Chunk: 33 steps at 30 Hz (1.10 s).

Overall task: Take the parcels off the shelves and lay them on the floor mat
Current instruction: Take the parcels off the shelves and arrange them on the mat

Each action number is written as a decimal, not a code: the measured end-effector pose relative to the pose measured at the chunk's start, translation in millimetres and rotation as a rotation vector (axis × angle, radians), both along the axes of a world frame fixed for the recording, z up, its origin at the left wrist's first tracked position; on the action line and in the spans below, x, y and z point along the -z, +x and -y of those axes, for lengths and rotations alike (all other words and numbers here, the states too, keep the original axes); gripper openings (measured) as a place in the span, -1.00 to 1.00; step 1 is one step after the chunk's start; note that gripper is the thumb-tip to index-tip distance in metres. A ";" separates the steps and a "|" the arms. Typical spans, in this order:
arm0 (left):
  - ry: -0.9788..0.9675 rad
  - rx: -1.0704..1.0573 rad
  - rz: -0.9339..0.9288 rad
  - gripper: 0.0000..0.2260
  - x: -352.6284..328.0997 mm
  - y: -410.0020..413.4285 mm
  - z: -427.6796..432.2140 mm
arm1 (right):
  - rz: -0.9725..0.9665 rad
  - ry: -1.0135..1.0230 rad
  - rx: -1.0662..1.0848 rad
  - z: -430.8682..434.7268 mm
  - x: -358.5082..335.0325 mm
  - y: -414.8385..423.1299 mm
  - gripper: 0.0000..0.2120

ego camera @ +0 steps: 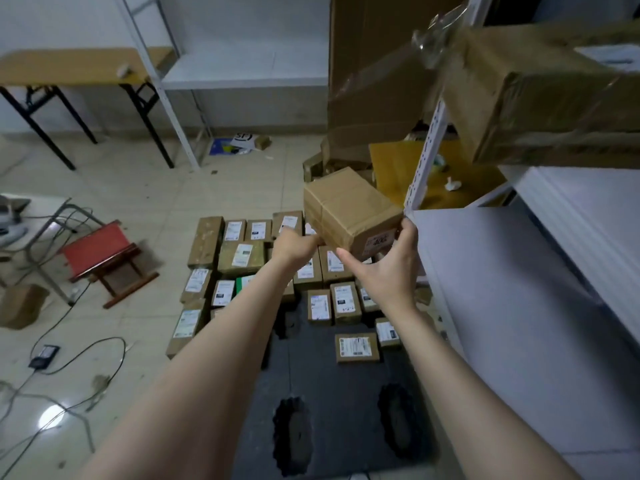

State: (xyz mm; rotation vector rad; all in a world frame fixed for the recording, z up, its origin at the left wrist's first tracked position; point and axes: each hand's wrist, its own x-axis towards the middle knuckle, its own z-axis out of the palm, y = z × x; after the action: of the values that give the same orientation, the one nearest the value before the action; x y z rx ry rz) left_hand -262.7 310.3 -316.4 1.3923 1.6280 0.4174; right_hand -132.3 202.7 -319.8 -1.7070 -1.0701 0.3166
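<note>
While parcel (349, 206) hangs over floor mat (332, 386), left hand (294, 245) grips its left edge; right hand (391, 268) clasps its labelled end

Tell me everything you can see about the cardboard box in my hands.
The cardboard box is brown, rectangular, taped shut along its seams, with a pinkish label on its near face. It is tilted in the air above the dark floor mat, beside the white shelf. The left hand grips its lower left edge; the right hand grips its near right end.

Parcel storeroom: shelves (540, 271), labelled parcels (356, 347).
</note>
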 end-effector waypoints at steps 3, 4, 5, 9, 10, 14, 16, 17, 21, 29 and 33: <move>-0.049 -0.045 0.063 -0.69 28.1 -26.6 2.5 | 0.007 -0.111 -0.019 0.1 34.9 -19.8 0.02; -0.066 -0.054 0.082 -0.62 35.3 -31.4 4.4 | 0.009 -0.145 -0.024 1.2 43.5 -22.9 0.03; -0.086 -0.064 0.093 -0.53 41.8 -37.4 6.2 | 0.008 -0.174 -0.030 1.1 53.2 -28.1 0.04; -0.226 -0.150 0.286 -0.40 68.2 -56.2 16.9 | -0.003 -0.227 -0.047 -0.3 85.7 -47.4 0.05; -0.323 -0.189 0.377 -0.37 73.9 -59.8 21.1 | -0.001 -0.233 -0.045 -0.7 92.5 -51.7 0.06; -0.612 -0.277 0.586 -0.31 106.1 -71.8 33.0 | -0.008 -0.276 -0.056 -1.3 117.6 -67.0 0.06; -0.681 -0.347 0.640 -0.31 123.6 -74.6 34.5 | -0.001 -0.316 -0.069 -0.8 131.2 -73.3 0.07; -0.695 -0.379 0.658 -0.32 132.0 -75.4 34.2 | -0.007 -0.336 -0.081 -0.6 138.9 -76.0 0.08; -0.592 -0.477 0.584 -0.35 171.0 -80.6 26.0 | -0.035 -0.451 -0.126 -2.4 174.7 -85.2 0.13; -0.280 -0.390 0.198 -0.34 272.8 -84.2 8.3 | -0.386 -0.677 -0.108 -38.4 292.2 -99.1 -0.14; -0.291 -0.314 0.155 -0.37 344.3 -85.0 -4.3 | -1.031 -0.743 0.099 -55.6 374.8 -100.3 -0.57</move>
State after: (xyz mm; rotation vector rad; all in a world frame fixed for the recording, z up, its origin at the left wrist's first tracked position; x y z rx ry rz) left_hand -347.7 314.6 -660.7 0.8713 1.7048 0.4367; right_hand -232.5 258.3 -694.6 -1.8046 -0.0716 1.4714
